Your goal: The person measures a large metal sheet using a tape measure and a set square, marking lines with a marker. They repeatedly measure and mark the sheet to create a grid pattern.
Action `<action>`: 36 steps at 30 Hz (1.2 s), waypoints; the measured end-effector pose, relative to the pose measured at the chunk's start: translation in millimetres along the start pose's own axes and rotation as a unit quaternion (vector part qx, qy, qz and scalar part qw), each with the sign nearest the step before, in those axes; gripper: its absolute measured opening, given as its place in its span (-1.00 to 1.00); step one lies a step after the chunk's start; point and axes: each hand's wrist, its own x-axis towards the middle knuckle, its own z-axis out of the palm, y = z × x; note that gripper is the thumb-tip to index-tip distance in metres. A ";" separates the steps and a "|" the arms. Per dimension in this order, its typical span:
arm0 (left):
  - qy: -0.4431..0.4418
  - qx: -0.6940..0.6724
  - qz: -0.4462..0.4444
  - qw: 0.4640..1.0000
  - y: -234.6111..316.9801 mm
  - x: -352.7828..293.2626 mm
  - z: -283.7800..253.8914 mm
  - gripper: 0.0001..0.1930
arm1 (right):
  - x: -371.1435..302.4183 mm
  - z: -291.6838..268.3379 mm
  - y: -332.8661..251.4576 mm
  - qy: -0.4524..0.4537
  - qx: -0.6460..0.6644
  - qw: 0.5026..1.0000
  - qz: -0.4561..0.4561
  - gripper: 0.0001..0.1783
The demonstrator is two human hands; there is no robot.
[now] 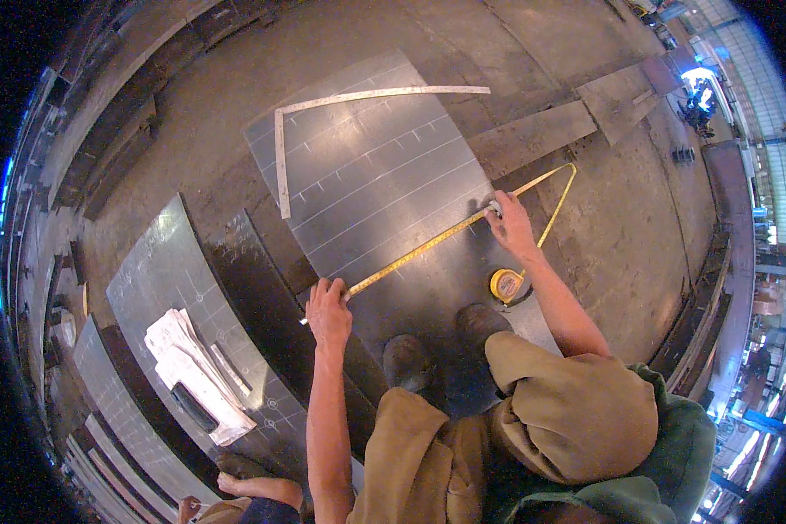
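Observation:
A yellow tape measure blade point(428, 248) lies stretched across a dark steel plate point(367, 166) marked with rows of white lines. At the plate's left edge, my left hand point(329, 316) pinches the blade's end, and a small pale tip pokes out beside its fingers. My right hand point(509, 225) grips the blade at the right edge; something small and whitish shows at its fingertips, too small to name. Past that hand the blade folds sharply over the floor and runs back to its yellow case point(505, 286), which rests beside my right forearm.
A large metal square point(281, 162) lies on the plate's far part. To the left stand more marked plates point(162, 262), one bearing folded papers point(188, 354) and a black object. Another person's hand point(227, 483) is at lower left. Steel strips point(541, 135) lie at far right.

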 end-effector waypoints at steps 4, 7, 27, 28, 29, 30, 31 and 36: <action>0.067 -0.003 0.022 0.997 -1.8 -1.8 4.7 -0.82 | 5.7 -8.5 6.8 -0.019 -0.006 0.999 0.038 -0.71; 0.064 -0.003 0.022 0.998 -0.8 -0.4 5.1 -0.82 | 9.9 -11.2 12.8 -0.022 0.003 0.999 0.037 -0.76; 0.037 -0.062 -0.015 0.997 -4.1 -0.5 3.8 -0.84 | 14.2 -1.0 37.2 -0.042 -0.039 0.998 0.003 -0.84; 0.040 -0.062 -0.013 0.997 -3.4 -0.2 4.2 -0.84 | 13.5 0.9 39.9 -0.040 -0.046 0.998 0.008 -0.84; 0.044 -0.060 -0.014 0.997 -3.7 -0.3 3.4 -0.85 | 13.9 2.9 39.5 -0.039 -0.051 0.998 0.012 -0.84; 0.022 -0.064 -0.026 0.997 -4.3 0.3 2.5 -0.85 | 13.7 3.3 39.7 -0.040 -0.053 0.998 0.011 -0.84; 0.000 -0.069 -0.038 0.997 -5.1 1.4 1.4 -0.84 | 13.3 3.4 40.2 -0.040 -0.055 0.998 0.011 -0.84; -0.023 -0.073 -0.051 0.996 -6.6 2.4 -0.2 -0.83 | 14.9 0.0 34.5 -0.046 -0.054 0.997 0.014 -0.84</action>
